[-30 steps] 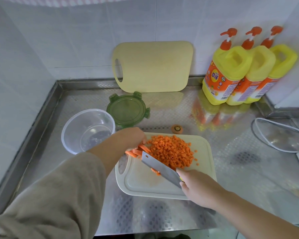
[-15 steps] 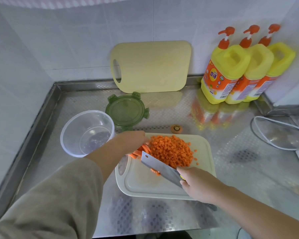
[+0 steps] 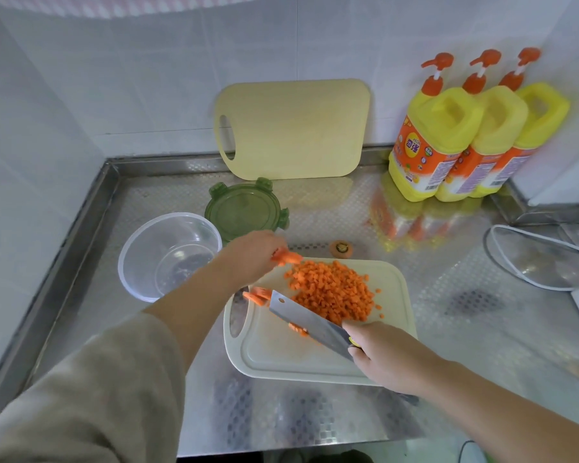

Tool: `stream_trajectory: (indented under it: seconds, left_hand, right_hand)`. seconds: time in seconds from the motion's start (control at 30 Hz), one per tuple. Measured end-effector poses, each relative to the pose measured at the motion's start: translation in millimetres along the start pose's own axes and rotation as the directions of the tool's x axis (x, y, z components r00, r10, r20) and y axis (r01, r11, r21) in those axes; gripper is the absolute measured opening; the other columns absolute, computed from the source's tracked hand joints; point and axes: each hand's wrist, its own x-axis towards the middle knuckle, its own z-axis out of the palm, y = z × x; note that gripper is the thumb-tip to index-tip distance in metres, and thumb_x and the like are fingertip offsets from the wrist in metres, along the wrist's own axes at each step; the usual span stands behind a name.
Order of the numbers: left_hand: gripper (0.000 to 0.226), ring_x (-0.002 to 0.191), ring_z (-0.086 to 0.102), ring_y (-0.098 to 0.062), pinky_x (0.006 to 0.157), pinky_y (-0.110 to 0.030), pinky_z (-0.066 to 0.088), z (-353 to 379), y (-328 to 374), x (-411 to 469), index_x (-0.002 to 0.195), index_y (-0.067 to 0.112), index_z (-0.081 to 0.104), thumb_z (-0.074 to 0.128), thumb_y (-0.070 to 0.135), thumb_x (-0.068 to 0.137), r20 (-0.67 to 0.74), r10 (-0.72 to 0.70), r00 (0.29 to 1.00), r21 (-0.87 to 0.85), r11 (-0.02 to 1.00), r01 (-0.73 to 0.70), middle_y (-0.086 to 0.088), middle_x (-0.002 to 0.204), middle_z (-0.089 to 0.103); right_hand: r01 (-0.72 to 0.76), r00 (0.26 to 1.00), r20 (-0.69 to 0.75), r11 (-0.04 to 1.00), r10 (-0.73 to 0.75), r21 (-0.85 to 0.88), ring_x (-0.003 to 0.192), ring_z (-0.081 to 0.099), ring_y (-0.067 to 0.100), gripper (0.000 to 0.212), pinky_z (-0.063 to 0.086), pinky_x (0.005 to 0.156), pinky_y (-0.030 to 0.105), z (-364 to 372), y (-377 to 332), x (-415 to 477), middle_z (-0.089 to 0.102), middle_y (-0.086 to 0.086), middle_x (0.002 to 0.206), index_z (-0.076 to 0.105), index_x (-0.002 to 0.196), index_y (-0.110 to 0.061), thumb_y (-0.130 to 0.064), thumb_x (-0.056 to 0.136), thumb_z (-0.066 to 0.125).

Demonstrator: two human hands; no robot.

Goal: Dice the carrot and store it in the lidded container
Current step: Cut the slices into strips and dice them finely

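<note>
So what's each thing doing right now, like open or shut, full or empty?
clear container: open, empty, upright
green lid: off, lying flat on the counter
diced carrot: heaped on the white cutting board
knife: blade tilted over the board
carrot strips: uncut, beside the blade
left hand: holds carrot pieces
right hand: grips the knife handle
yellow cutting board: leaning against the wall
pump bottles: upright

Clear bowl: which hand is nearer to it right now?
Left. The left hand holds carrot strips just right of the clear bowl, over the far left corner of the cutting board. The right hand grips the knife at the board's near right, farther off.
</note>
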Motion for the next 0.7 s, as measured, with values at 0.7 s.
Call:
stream_trajectory:
  seconds: [0.7]
  left_hand:
    - [0.021,0.073,0.063,-0.016,0.075,-0.034,0.054,112.9,23.4,-92.0,0.099,0.022,0.051,0.065,0.027,0.084,0.120,-0.531,0.839,-0.704,0.550,0.449,0.003,0.080,0.062]
  right_hand:
    - [-0.143,0.985,-0.092,0.989,0.145,0.027,0.070,0.044,0.019,0.011,0.032,0.058,0.030,20.2,-5.7,1.4,0.043,-0.005,0.073,0.039,0.085,-0.023,-0.018,0.095,0.039]
